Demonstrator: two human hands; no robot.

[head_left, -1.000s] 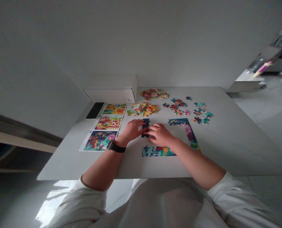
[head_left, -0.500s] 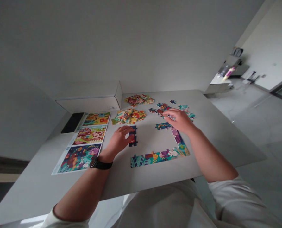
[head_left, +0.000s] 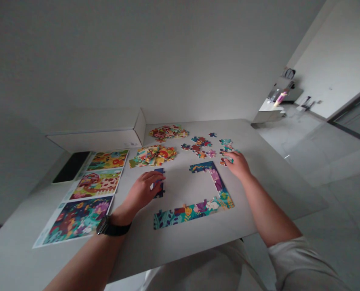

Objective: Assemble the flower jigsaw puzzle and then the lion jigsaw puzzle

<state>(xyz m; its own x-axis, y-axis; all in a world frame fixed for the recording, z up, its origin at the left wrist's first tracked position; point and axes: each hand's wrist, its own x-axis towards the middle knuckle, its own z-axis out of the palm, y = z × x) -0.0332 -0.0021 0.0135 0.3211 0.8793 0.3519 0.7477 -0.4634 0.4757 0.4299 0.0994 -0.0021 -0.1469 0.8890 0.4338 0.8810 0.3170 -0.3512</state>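
Note:
My left hand [head_left: 145, 189] lies over a dark blue strip of puzzle pieces [head_left: 160, 190], its fingers stretched and the thumb apart from them. Part of that strip is hidden under the fingers. To the right, my right hand [head_left: 238, 163] has thumb and forefinger around a small reddish and teal puzzle piece [head_left: 223, 162], beside a group of teal loose pieces [head_left: 226, 142]. Between the hands lies a partly joined puzzle border [head_left: 194, 212], running along the bottom, up the right side and along part of the top.
Loose brown and blue pieces [head_left: 198, 145] lie beyond the border. Two heaps of colourful pieces [head_left: 155, 155] sit near a white box [head_left: 107, 139]. At left are a sheet with three pictures [head_left: 95, 184] and a black phone [head_left: 71, 167]. A wall stands behind the table.
My right hand has moved right, from the brown loose pieces to the teal group. My left hand stays at the dark blue strip. The whole view has shifted slightly.

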